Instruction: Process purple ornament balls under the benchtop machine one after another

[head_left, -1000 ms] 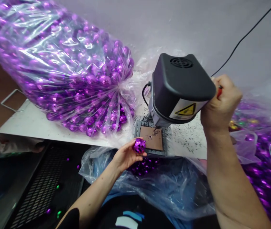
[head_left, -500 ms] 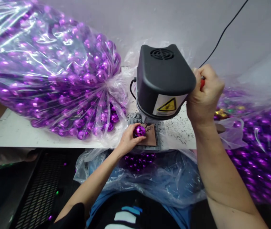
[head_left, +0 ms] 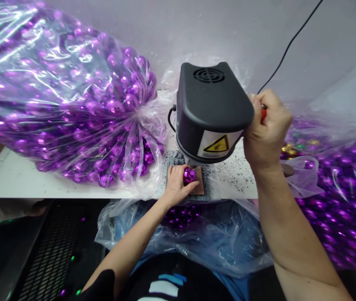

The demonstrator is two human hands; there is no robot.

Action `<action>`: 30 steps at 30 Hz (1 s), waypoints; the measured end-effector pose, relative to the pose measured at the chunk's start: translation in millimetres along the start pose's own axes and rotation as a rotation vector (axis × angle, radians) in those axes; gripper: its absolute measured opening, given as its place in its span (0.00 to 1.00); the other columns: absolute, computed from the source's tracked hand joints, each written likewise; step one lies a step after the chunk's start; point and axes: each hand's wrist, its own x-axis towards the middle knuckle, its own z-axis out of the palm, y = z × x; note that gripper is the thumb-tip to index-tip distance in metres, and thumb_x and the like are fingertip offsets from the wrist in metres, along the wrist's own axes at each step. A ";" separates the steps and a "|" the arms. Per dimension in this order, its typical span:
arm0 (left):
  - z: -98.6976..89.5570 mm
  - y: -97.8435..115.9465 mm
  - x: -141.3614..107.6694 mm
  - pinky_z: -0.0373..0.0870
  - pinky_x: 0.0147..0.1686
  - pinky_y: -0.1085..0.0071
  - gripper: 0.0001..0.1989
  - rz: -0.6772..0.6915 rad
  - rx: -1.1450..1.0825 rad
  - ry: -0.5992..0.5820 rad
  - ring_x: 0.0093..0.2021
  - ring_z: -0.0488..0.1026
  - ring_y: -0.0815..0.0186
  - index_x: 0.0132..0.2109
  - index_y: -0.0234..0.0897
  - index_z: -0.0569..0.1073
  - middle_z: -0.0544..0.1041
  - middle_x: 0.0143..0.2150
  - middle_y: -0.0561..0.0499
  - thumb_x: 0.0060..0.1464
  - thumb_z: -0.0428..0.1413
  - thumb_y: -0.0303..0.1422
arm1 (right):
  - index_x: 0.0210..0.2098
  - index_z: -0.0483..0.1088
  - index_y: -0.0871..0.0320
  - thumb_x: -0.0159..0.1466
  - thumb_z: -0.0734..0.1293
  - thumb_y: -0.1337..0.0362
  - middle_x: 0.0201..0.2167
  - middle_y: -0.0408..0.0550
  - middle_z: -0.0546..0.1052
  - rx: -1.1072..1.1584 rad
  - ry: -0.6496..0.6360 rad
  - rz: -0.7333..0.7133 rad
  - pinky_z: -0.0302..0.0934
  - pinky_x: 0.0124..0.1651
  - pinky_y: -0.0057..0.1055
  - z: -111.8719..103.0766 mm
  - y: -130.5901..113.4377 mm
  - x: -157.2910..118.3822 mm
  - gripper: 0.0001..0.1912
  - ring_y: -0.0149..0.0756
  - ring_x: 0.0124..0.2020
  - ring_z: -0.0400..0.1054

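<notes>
My left hand [head_left: 178, 184] is closed around a shiny purple disco-style ball [head_left: 189, 175], with thumb and fingers on its sides. The ball sits over a brown pad [head_left: 200, 187] on the base of a bench press machine, under the black machine head [head_left: 214, 98]. That head has a round vent on top and a yellow warning label. My right hand [head_left: 268, 125] is wrapped round a red-ended lever handle [head_left: 263, 113] at the head's right side; most of the handle is hidden by the fingers.
A big clear bag of purple balls [head_left: 80, 121] lies on the white table [head_left: 8, 177] at left. Another purple-filled bag [head_left: 344, 200] stands at right. An open plastic bag [head_left: 228, 234] with purple balls hangs across my lap. Dark flakes litter the tabletop. A black cable [head_left: 290, 42] runs up the wall.
My left hand has moved slightly right with the purple ball, bringing it further in under the machine head. My right hand keeps its grip on the lever. The view has shifted a little.
</notes>
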 end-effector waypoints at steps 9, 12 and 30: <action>6.8 5.9 2.1 0.52 0.63 0.50 0.17 -0.037 0.004 0.086 0.50 0.69 0.56 0.46 0.40 0.68 0.75 0.44 0.49 0.51 0.63 0.36 | 0.25 0.55 0.62 0.66 0.54 0.45 0.21 0.40 0.51 0.003 0.041 0.011 0.40 0.30 0.22 2.7 -1.9 -1.5 0.26 0.17 0.25 0.44; 6.7 6.2 1.7 0.52 0.63 0.49 0.17 -0.041 0.006 0.095 0.50 0.68 0.55 0.46 0.40 0.68 0.74 0.45 0.48 0.51 0.63 0.35 | 0.25 0.56 0.63 0.66 0.55 0.48 0.21 0.40 0.52 -0.010 0.046 0.004 0.40 0.30 0.21 2.3 -2.1 -2.3 0.24 0.16 0.25 0.45; 13.1 0.6 -2.4 0.52 0.65 0.45 0.15 -0.084 -0.083 0.100 0.48 0.69 0.55 0.45 0.40 0.70 0.73 0.42 0.48 0.51 0.61 0.38 | 0.28 0.69 0.60 0.66 0.59 0.54 0.22 0.41 0.67 -0.319 0.286 -0.125 0.50 0.29 0.24 -17.1 2.7 -71.2 0.18 0.18 0.23 0.56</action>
